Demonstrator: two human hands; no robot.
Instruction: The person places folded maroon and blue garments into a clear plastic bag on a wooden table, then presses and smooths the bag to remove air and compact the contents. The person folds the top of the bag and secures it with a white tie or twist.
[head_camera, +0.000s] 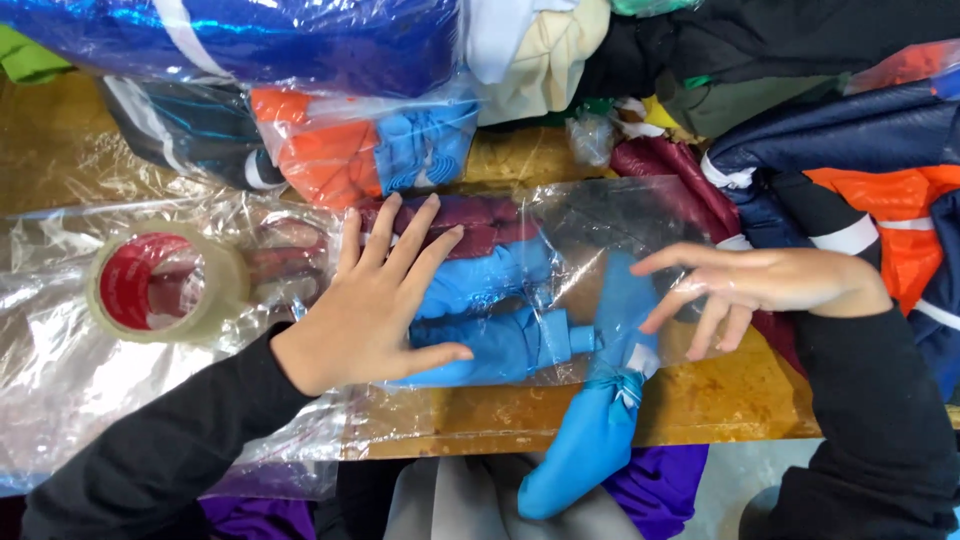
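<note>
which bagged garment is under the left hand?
The blue-and-maroon one in the clear bag at table centre: left hand lies flat on it. The orange-and-blue bagged one lies farther back, untouched.

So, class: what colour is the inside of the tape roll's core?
Red, seen through the roll of tape in the head view.

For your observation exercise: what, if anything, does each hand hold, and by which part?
Neither grips anything. The left hand presses flat on the clear bag of folded blue garment; the right hand touches its open end, fingers spread.
</note>
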